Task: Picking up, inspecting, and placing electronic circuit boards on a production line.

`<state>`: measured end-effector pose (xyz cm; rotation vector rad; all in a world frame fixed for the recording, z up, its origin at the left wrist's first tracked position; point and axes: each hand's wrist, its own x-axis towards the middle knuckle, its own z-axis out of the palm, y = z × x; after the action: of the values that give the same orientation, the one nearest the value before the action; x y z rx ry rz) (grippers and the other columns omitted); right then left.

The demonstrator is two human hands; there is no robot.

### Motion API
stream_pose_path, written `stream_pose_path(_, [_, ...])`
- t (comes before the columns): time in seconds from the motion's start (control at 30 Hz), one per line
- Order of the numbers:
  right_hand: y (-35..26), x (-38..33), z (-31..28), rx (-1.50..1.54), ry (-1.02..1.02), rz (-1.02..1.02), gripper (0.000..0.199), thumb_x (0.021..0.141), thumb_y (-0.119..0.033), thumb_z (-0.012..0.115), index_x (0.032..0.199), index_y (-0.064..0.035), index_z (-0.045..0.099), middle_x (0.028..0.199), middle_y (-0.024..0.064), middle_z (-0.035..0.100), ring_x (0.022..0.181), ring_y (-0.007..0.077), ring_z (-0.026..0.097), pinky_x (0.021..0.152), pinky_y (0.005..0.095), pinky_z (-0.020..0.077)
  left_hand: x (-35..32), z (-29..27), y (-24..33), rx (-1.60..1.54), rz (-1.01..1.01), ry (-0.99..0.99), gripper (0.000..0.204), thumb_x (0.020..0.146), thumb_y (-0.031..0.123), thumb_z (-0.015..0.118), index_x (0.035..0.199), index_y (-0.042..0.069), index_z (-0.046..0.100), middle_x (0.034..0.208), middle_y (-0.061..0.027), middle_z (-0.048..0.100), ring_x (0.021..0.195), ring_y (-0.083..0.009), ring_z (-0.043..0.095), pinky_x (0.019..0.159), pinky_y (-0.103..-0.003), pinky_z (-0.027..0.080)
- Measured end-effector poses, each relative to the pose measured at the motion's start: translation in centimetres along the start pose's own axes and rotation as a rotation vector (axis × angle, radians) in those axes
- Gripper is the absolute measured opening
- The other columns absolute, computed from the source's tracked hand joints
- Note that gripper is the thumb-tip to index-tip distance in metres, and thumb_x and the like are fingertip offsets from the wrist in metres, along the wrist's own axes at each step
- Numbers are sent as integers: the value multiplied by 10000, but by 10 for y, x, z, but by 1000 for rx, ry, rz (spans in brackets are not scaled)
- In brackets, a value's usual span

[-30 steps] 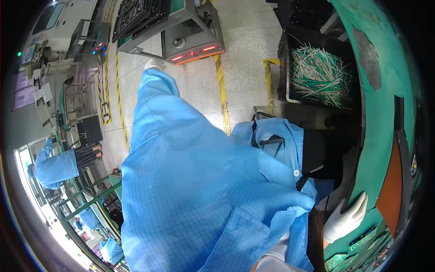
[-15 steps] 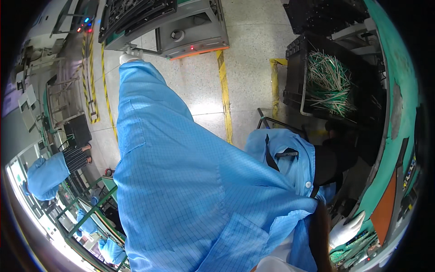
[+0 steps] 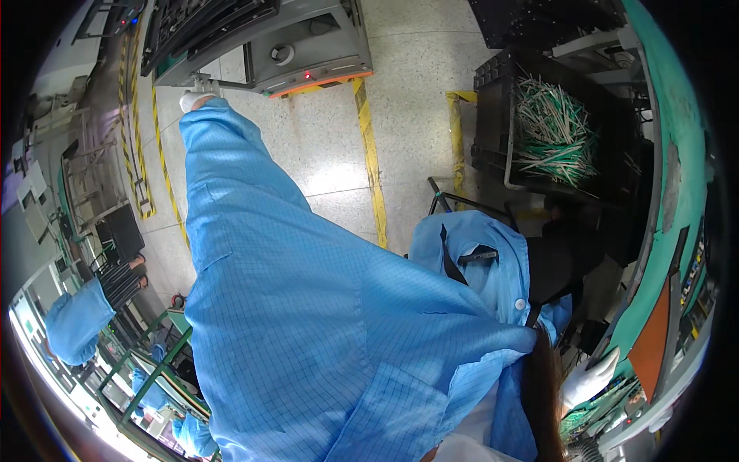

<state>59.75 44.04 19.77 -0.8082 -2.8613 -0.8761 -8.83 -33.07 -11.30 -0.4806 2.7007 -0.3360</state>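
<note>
My left arm, in a blue lab-coat sleeve, stretches far out to the upper left. At its end my left hand (image 3: pixel 193 99), in a white glove, is closed at a thin metal handle bar (image 3: pixel 231 83) on a grey wheeled cart (image 3: pixel 308 46) with an orange edge strip. My right hand (image 3: pixel 588 378), also in a white glove, lies low at the right with its fingers loose, beside green circuit boards (image 3: pixel 593 420) on the green workbench (image 3: pixel 677 231). It holds nothing.
A black crate (image 3: pixel 493 115) full of green and white rods stands on the floor at the upper right. Yellow lines (image 3: pixel 371 162) mark the speckled floor. At the left another person's blue sleeve (image 3: pixel 75 327) works by green racks.
My left arm has stretched further out and its hand has reached the cart's handle bar. The cart now looks closer and larger. My right hand has sunk lower beside the circuit boards.
</note>
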Motion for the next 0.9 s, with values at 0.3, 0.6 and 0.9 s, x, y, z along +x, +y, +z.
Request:
stream_pose_path(0.3, [-3, -1, 0, 74, 1, 19, 608, 894, -12, 579, 1492, 9, 467, 1449, 189, 562, 1283, 385, 573, 1076, 476, 473, -44, 84, 125, 669, 549, 94, 301, 1017, 237, 519, 1242, 199, 715, 1275, -30, 718, 1191, -229, 679, 932, -452, 559])
stream_pose_path(0.6, [-4, 1, -18, 272, -11, 163, 669, 692, 7, 690, 1351, 25, 576, 1364, 215, 602, 1229, 404, 585, 1051, 486, 455, -336, 31, 289, -996, 738, -964, 365, 984, 321, 692, 1220, 43, 689, 1026, -77, 743, 892, -205, 711, 769, -359, 572])
stream_pose_path(0.9, [4, 9, -28, 390, 84, 161, 501, 766, -95, 641, 1254, 18, 633, 1254, 181, 646, 1128, 328, 631, 892, 434, 508, -552, -351, 409, -880, 2030, -1112, 370, 1010, 316, 619, 1020, -40, 722, 1113, -198, 730, 1051, -286, 691, 938, -402, 533])
